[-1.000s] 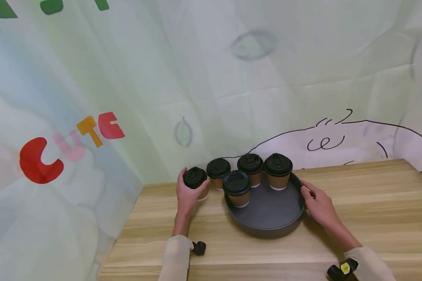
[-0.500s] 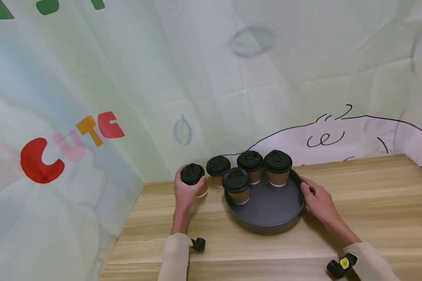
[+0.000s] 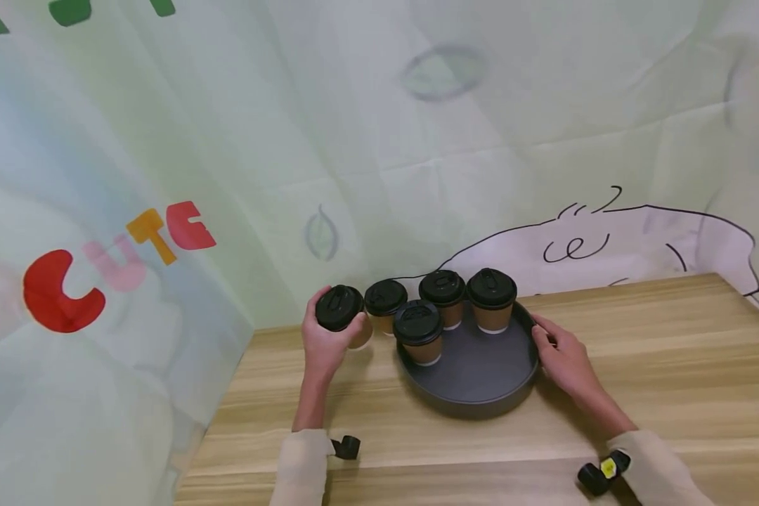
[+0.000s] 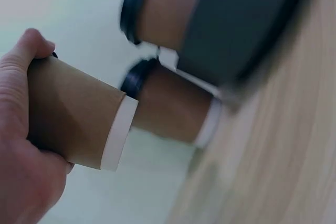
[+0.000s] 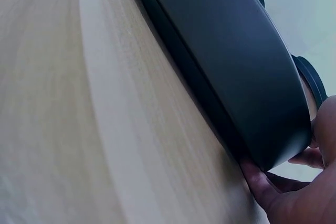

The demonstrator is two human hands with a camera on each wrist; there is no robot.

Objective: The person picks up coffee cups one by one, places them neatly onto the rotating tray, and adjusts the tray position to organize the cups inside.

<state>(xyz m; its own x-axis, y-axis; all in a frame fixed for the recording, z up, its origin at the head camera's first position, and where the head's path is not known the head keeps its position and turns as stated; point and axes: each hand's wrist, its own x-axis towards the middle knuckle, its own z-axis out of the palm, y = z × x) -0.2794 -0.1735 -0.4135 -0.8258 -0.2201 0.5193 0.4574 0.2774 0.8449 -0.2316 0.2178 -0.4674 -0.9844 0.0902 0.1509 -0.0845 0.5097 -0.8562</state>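
Observation:
My left hand point(image 3: 325, 344) grips a brown paper coffee cup point(image 4: 73, 114) with a black lid point(image 3: 339, 308), thumb and fingers around its upper part. The cup's white base band shows clear of the wood in the left wrist view. Beside it, a similar lidded cup point(image 3: 386, 302) stands on the table, left of a round dark grey tray point(image 3: 474, 407). Three more lidded cups stand in the tray: one at the front left point(image 3: 419, 334), two along the back point(image 3: 443, 295). At the tray's right side, my right hand point(image 3: 563, 355) holds the wall, fingertips low against it.
The wooden table point(image 3: 658, 351) runs up to a printed cloth backdrop point(image 3: 367, 140) with coloured letters on its left. A black wrist camera point(image 3: 346, 448) sits at the left sleeve, another point(image 3: 601, 474) at the right.
My left hand has raised its cup slightly and moved it a little left, away from the neighbouring cup. My right hand stays on the tray; the head view has shifted slightly.

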